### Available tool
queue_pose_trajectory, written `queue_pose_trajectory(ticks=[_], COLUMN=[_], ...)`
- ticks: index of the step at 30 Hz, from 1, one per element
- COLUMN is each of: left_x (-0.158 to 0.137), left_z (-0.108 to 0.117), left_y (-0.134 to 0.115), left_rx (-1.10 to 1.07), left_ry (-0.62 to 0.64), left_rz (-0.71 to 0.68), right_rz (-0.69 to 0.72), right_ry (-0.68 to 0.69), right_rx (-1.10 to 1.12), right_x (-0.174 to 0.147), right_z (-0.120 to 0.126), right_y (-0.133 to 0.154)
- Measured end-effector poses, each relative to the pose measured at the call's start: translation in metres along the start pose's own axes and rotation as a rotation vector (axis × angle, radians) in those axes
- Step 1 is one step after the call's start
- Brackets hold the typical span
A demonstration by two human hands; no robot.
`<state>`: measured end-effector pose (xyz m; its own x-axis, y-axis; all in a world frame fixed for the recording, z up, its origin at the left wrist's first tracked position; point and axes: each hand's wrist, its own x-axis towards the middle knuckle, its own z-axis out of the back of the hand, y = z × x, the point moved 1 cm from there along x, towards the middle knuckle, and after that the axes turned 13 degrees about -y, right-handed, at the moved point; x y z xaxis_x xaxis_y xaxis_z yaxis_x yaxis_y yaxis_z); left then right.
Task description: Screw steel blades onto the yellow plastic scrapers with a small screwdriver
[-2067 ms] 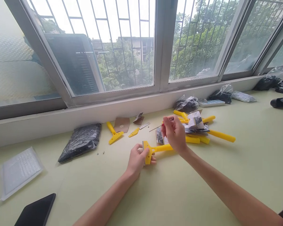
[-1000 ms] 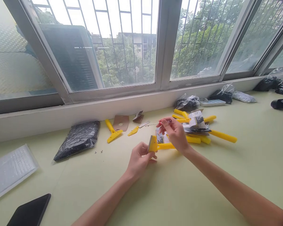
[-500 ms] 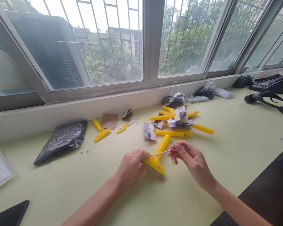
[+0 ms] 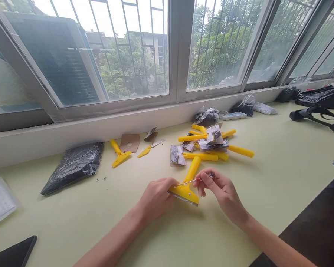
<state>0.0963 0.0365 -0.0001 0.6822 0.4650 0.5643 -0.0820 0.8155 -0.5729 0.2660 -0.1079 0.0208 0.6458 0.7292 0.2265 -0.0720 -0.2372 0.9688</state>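
Observation:
My left hand (image 4: 157, 196) is closed on the left end of a yellow scraper (image 4: 191, 181), its handle pointing away and its metal blade edge facing me. In my right hand (image 4: 217, 191) is a thin screwdriver (image 4: 189, 181), pinched between thumb and fingers. The screwdriver's tip meets the scraper head close to my left fingertips, near a screw there. A second screw (image 4: 189, 194) shows on the right part of the head. Behind the scraper lies a pile of yellow scrapers (image 4: 200, 157) with card-covered heads.
Another scraper (image 4: 121, 158), a yellow cover plate (image 4: 144, 151), a loose blade (image 4: 157, 143) and brown card (image 4: 130, 142) lie at the back. Tiny screws (image 4: 105, 178) sit near a black plastic-wrapped packet (image 4: 74, 167). A black flat object (image 4: 13, 254) is at front left.
The scraper has turned slightly, its right end shifting right and up. My right hand and the screwdriver have moved a little left, with the tip still at the scraper's left side.

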Motion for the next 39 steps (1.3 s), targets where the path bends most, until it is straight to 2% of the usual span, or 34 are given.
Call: queue_pose_trajectory(ticks=[9,15,18,22,28,34,36,39], left_x=[0.0,-0.001,-0.001,-0.002,-0.003,-0.005,-0.004,0.002], left_z=[0.001,0.001,0.0,0.001,0.002,0.0,0.0,0.002], left_y=[0.0,0.0,0.001,0.002,0.003,0.0,-0.002,0.001], left_rx=[0.009,0.061,0.071,0.027,-0.147,-0.193,-0.206,-0.336], left_ry=[-0.01,-0.032,-0.044,-0.086,-0.182,-0.117,-0.133,-0.196], left_rz=[-0.077,-0.171,-0.172,-0.099,-0.029,0.011,0.114,0.422], right_rz=[0.003,-0.009,-0.016,-0.01,0.022,0.06,0.08,0.119], right_ry=[-0.031,-0.168,-0.242,-0.324,-0.368,-0.412,-0.431,-0.471], right_rx=[0.0,0.062,0.106,0.167,0.143,0.108,0.104,0.09], right_x=[0.0,0.001,0.003,0.004,-0.003,-0.004,-0.004,-0.002], right_z=[0.003,0.014,0.018,0.022,0.028,0.031,0.03,0.028], right_y=[0.002,0.001,0.001,0.001,-0.001,-0.004,-0.004,0.001])
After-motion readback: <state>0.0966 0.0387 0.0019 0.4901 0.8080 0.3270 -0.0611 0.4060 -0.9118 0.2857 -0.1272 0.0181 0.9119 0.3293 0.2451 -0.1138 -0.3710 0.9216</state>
